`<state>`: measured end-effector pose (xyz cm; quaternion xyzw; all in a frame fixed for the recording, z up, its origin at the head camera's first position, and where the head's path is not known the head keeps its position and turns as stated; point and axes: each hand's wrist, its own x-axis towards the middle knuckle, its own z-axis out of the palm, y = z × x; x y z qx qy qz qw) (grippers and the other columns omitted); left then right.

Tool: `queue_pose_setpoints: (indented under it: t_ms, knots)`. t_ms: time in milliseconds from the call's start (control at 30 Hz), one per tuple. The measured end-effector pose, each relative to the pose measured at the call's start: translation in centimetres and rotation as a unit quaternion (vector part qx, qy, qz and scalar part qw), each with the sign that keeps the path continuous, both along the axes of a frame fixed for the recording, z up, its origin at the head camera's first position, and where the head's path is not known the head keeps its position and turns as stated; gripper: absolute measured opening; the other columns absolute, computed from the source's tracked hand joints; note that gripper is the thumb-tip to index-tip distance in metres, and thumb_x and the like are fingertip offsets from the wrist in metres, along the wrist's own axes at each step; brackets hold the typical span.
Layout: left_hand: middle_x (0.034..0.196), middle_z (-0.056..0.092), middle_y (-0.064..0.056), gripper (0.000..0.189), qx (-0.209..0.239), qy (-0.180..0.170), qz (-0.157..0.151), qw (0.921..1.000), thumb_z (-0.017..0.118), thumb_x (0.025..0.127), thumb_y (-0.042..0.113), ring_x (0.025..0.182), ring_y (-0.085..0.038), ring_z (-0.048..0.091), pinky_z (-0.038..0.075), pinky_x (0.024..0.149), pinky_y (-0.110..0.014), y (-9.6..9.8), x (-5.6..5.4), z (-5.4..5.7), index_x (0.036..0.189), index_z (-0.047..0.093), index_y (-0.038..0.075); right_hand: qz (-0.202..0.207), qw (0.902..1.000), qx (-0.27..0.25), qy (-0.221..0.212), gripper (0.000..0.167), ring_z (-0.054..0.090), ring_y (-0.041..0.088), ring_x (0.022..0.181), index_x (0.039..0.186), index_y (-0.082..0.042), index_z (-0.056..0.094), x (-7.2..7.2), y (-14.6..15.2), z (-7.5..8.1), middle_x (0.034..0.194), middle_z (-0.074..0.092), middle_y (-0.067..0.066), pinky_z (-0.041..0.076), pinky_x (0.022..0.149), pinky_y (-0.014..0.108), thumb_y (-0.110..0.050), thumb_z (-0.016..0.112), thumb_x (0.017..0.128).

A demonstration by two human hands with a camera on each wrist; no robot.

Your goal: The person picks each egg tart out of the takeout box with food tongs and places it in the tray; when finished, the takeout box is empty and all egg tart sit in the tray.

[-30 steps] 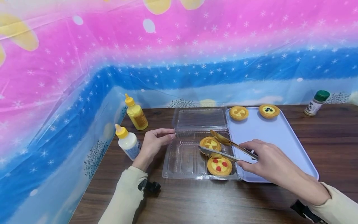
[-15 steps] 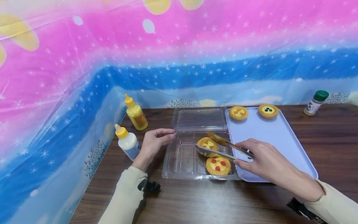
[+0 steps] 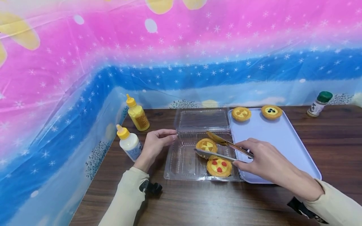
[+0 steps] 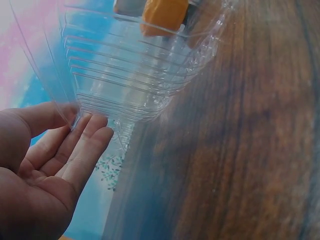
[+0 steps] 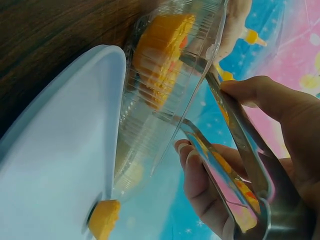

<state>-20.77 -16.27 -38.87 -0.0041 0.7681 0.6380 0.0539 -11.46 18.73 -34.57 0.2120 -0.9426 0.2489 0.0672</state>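
My left hand pinches the back left corner of a clear plastic clamshell container, whose lid is folded back; the left wrist view shows thumb and fingertips on that edge. My right hand grips metal tongs reaching in over the container's right wall, arms spread. A tart with pale yellow wedges sits between the tong arms, the near arm overlapping its front edge. Right in front of it lies a tart with red dots, tilted against the wedge tart in this view. In the right wrist view the container wall partly veils both tarts.
A pale lilac tray adjoins the container on the right, bearing a wedge-topped tart and a blueberry-topped tart at its back edge. Yellow and white squeeze bottles stand left; a green-capped shaker stands far right.
The tongs and my right hand have shifted slightly left. The wedge tart has slid left with them, and the red-dotted tart a little too. My left hand has stayed put.
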Motion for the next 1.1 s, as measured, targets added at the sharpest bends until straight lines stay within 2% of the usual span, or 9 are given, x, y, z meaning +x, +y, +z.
queue_pose_setpoints:
  t_ms: [367, 733, 1100]
  knots:
    - [0.121, 0.075, -0.013, 0.023, -0.001, 0.001, 0.006, 1.0000, 0.077, 0.097, 0.004, 0.104, -0.022, 0.075, 0.061, 0.092, -0.035, -0.1, -0.1, 0.1, 0.119, 0.079, 0.002, -0.002, 0.9998, 0.016, -0.010, 0.046, 0.052, 0.010, 0.070, 0.120, -0.004, 0.076, -0.2, -0.9, 0.7, 0.090, 0.066, -0.003, 0.045, 0.058, 0.032, -0.026, 0.092, 0.083]
    - [0.120, 0.076, -0.013, 0.022, 0.008, -0.001, 0.008, 0.9999, 0.077, 0.097, 0.002, 0.102, -0.020, 0.075, 0.062, 0.090, -0.034, 0.0, 0.0, 0.4, 0.119, 0.079, 0.000, 0.021, 0.9996, 0.019, 0.006, 0.040, 0.053, 0.009, 0.070, 0.118, -0.002, 0.076, -0.3, -1.0, 0.9, 0.088, 0.066, -0.004, 0.046, 0.058, 0.030, -0.018, 0.090, 0.084]
    - [0.120, 0.076, -0.013, 0.022, 0.009, -0.002, 0.000, 1.0000, 0.077, 0.097, 0.003, 0.104, -0.022, 0.075, 0.061, 0.092, -0.034, 0.0, -0.1, 0.1, 0.119, 0.079, 0.001, 0.026, 0.9994, 0.000, 0.025, 0.038, 0.055, 0.009, 0.071, 0.118, -0.004, 0.077, -0.2, -0.5, 0.5, 0.092, 0.070, -0.002, 0.046, 0.058, 0.030, -0.018, 0.091, 0.085]
